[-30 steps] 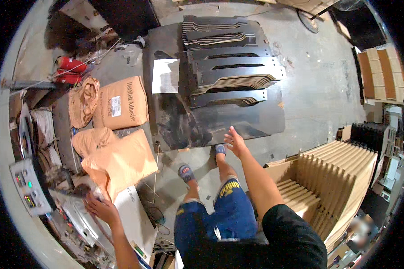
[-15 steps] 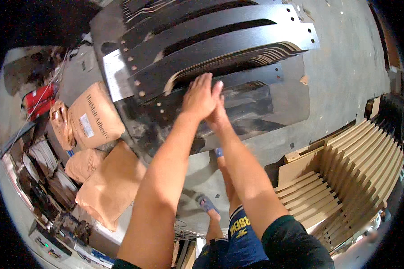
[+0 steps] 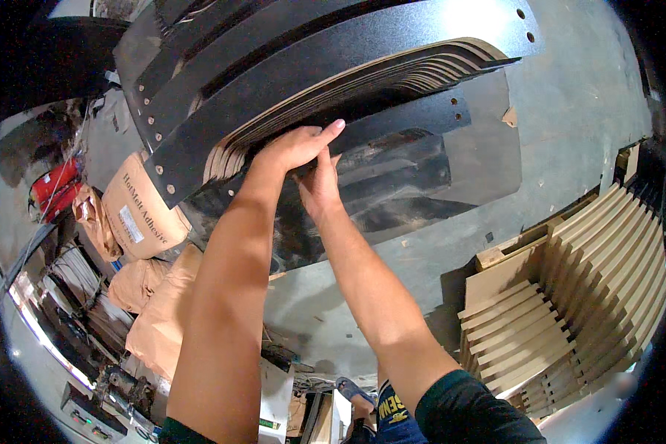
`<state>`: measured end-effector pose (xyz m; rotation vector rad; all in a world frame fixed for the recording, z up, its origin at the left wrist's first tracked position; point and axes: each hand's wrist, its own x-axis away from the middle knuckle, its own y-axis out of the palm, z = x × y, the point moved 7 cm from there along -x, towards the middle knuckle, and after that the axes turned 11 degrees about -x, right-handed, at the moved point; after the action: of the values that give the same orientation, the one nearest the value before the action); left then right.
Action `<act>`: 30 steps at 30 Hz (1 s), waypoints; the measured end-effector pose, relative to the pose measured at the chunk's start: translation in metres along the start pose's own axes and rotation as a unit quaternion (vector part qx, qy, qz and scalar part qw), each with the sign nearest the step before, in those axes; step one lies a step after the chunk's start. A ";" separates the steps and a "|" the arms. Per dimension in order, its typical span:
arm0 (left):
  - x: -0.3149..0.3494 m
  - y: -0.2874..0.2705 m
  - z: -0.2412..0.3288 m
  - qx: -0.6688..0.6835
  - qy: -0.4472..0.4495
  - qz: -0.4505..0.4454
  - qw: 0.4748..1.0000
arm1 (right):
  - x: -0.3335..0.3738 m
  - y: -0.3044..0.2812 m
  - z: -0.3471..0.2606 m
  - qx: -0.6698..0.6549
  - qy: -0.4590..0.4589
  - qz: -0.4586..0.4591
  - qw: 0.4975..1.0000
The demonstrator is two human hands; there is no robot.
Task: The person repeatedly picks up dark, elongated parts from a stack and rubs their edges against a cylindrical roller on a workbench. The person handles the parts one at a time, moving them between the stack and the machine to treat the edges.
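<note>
A stack of dark, curved flat panels [image 3: 333, 63] with brown edges and holes at the ends lies ahead of me, tilted up at its near side. My left hand [image 3: 292, 148] is at the near, inner edge of the stack, its fingers curled in under the panels and out of sight, its thumb pointing right. Just below it, my right hand [image 3: 320, 183] is raised close against the left, its fingers mostly hidden behind that hand. Another dark panel [image 3: 399, 122] with two holes lies flat beneath, on a worn dark sheet [image 3: 488, 155].
Slatted light-wood pieces [image 3: 607, 259] stand in rows at the right on a pallet [image 3: 496, 255]. Brown paper sacks [image 3: 137, 211] sit at the left, with a red object [image 3: 54, 191] behind them. A person's sandalled foot [image 3: 351, 392] shows below, on the grey floor.
The stack's near side has come up and toward me, its left end shifting left. My hands have moved left; the left fingers have gone under the edge. The foot below has shifted toward the lower edge.
</note>
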<state>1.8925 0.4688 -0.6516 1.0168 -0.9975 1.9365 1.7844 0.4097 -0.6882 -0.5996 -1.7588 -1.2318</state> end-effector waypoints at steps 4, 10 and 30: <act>-0.002 0.010 -0.017 0.032 -0.006 0.008 0.999 | 0.001 -0.003 0.008 -0.020 0.011 0.011 1.000; 0.010 0.055 -0.030 0.008 -0.011 0.047 0.999 | 0.011 -0.051 0.013 0.004 0.057 -0.013 0.998; 0.340 0.291 -0.054 0.195 -0.033 0.039 0.979 | 0.363 -0.138 -0.013 0.258 0.176 0.068 0.947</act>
<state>1.4833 0.4671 -0.4627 1.2813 -0.7125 2.2304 1.5023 0.3092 -0.4404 -0.1735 -1.6098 -0.6832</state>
